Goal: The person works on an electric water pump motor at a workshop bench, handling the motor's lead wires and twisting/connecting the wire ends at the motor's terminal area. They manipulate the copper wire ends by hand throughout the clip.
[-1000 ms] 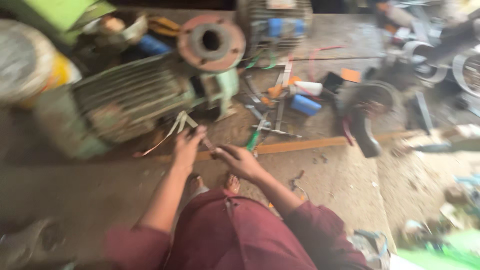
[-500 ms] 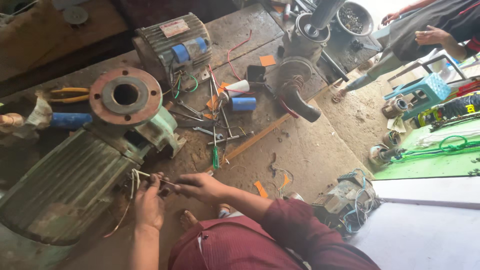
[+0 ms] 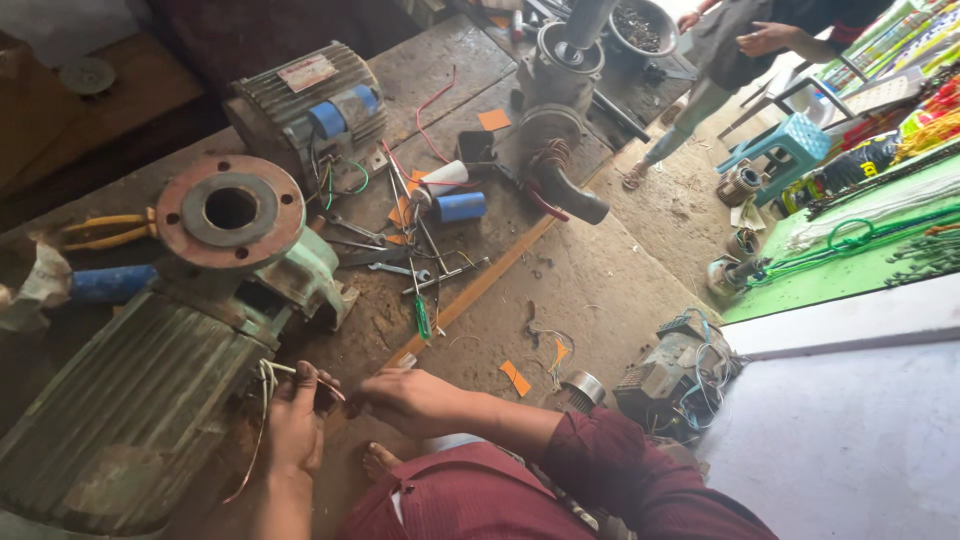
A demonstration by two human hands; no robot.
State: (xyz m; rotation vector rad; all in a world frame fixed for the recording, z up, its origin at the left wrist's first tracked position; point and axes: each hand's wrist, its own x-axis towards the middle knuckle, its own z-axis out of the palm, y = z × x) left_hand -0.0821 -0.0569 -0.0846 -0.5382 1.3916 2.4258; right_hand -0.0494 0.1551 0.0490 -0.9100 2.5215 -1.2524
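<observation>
Since the earlier frame, both hands are staying at the pale wire leads (image 3: pixel 268 378) beside the ribbed grey-green motor casing (image 3: pixel 120 420); left hand (image 3: pixel 296 430) is pinching them, right hand (image 3: pixel 405 400) is closing alongside, leads running leftward into the casing.

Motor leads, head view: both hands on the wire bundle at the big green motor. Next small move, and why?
Probably draw one lead clear of the bundle. The left hand grips the pale wires where they leave the ribbed green motor, and the right hand pinches their ends right beside it. The strands are bunched together, so separating one looks like the sensible step.
</observation>
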